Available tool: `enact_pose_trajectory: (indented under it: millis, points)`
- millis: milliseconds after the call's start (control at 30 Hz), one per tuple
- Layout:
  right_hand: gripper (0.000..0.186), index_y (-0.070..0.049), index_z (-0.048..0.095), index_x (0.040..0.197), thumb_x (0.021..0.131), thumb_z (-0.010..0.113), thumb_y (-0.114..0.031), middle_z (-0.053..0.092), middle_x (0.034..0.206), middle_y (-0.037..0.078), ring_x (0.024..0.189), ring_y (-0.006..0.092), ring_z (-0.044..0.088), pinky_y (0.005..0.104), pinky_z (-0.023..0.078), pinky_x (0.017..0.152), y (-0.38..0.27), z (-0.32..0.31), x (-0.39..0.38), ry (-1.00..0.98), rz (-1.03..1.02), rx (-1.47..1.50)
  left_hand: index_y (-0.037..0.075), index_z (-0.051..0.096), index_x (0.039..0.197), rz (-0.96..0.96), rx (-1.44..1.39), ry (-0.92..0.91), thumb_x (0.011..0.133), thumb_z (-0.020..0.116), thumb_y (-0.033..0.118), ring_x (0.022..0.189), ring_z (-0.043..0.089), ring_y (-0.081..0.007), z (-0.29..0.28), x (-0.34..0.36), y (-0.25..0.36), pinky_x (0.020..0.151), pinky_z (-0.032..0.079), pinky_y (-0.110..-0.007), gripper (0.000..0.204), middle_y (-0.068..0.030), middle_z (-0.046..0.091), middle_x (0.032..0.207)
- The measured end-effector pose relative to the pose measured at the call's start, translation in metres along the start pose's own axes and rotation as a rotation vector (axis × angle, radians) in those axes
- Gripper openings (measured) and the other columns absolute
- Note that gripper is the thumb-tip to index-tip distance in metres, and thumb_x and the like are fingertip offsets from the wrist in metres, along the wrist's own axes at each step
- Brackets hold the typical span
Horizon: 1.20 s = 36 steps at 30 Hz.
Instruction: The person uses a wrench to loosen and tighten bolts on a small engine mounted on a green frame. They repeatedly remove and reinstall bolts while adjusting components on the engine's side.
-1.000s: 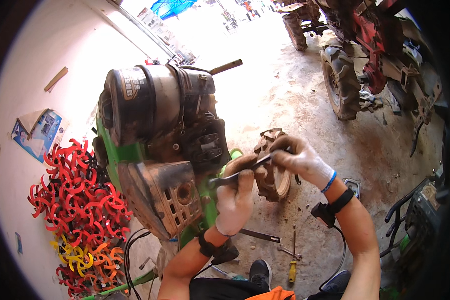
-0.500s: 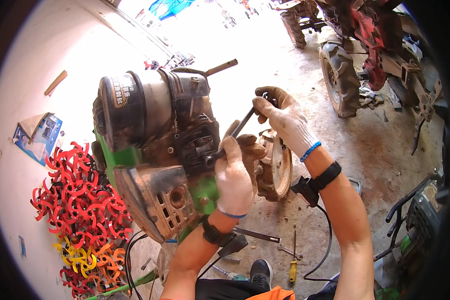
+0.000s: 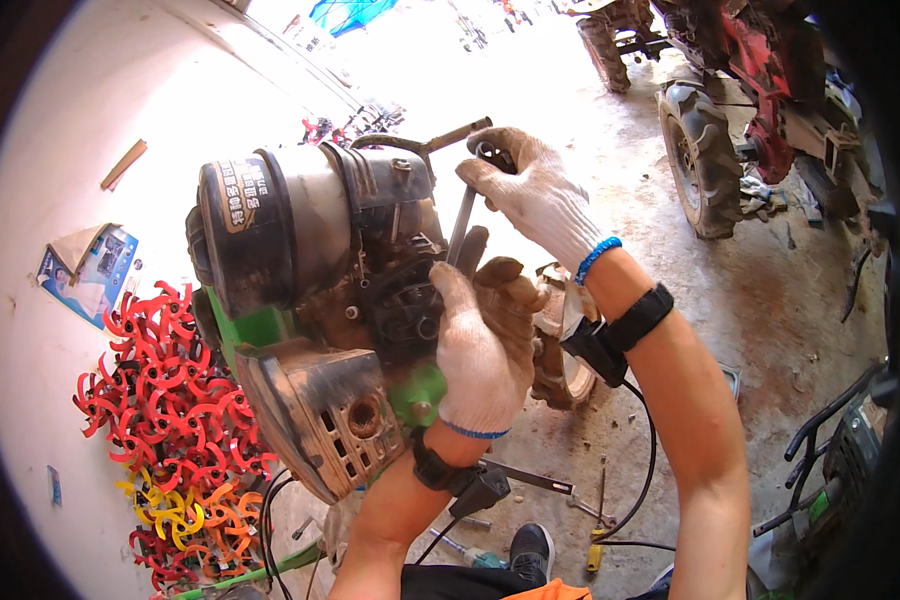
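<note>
Between my hands runs a dark steel wrench (image 3: 461, 228), tilted, its lower part beside the engine. My right hand (image 3: 535, 185), in a white knit glove with a brown-stained palm, is closed around its upper ring end. My left hand (image 3: 480, 345), gloved alike, wraps the lower part with the thumb on the near side. Its lower tip is hidden behind that hand. Just left of the left thumb is the engine's dark open cover area (image 3: 400, 308). The engine (image 3: 315, 215) has a black and grey canister on top and a rusty, slotted muffler guard (image 3: 345, 410) on the near side.
Red, yellow and orange tiller blades (image 3: 175, 400) are heaped against the left wall. A lugged wheel (image 3: 567, 350) stands behind my left hand. On the floor lie a yellow-handled screwdriver (image 3: 596, 556) and a flat bar (image 3: 530, 475). Red machinery (image 3: 770, 60) stands far right.
My right hand has moved left and up with the wrench's upper end, so the wrench stands steeper. My left hand has shifted slightly, its fingers spread a little; the lower ring end is now hidden.
</note>
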State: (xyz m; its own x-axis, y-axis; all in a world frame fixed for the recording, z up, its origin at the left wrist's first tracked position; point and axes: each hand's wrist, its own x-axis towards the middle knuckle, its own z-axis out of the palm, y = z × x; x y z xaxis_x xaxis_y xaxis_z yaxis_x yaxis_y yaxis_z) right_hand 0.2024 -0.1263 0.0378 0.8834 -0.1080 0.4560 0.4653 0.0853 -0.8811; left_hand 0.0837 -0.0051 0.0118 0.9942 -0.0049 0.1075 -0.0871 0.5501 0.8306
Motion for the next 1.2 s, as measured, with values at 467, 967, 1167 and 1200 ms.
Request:
enact_pose_trajectory:
  millis: [467,967,1167,1200]
  points:
    - [0.035,0.002,0.074,0.116,0.103,0.082,-0.03,0.073,0.092,0.004,0.08,0.0098,0.068,0.0286,0.059,0.074,0.049,-0.04,-0.055,-0.078,0.315,0.1,0.003,0.06,0.148,-0.071,0.1,-0.05,0.123,0.043,0.056,0.087,0.067,-0.0192,-0.017,-0.019,-0.016,0.083,0.059,-0.042,0.061,-0.0048,0.067,0.106]
    - [0.045,-0.011,0.074,0.152,0.108,0.075,-0.021,0.083,0.133,0.017,0.116,0.0206,0.077,0.0364,0.06,0.107,0.069,-0.011,-0.184,-0.778,0.37,0.169,0.002,0.061,0.15,-0.116,0.728,0.16,0.124,0.055,0.022,0.124,0.064,-0.0128,-0.1,-0.107,-0.036,0.111,0.053,-0.032,0.034,-0.0054,0.07,0.135]
    - [0.044,-0.002,0.079,0.131,0.105,0.081,-0.037,0.084,0.119,0.017,0.106,0.0253,0.08,0.0399,0.062,0.098,0.025,-0.048,-0.152,-0.797,0.323,-0.083,0.001,0.063,0.146,-0.06,0.602,0.001,0.122,0.057,0.017,0.112,0.073,-0.0146,-0.109,-0.111,-0.033,0.101,0.06,-0.035,0.029,-0.0076,0.074,0.127]
    - [0.043,-0.003,0.079,0.13,0.105,0.081,-0.038,0.084,0.118,0.016,0.106,0.025,0.08,0.0403,0.063,0.098,0.018,-0.048,-0.152,-0.692,0.345,0.003,0.0,0.062,0.145,-0.014,0.6,-0.042,0.122,0.056,0.016,0.112,0.073,-0.0152,-0.109,-0.111,-0.034,0.101,0.061,-0.035,0.029,-0.0081,0.074,0.128]
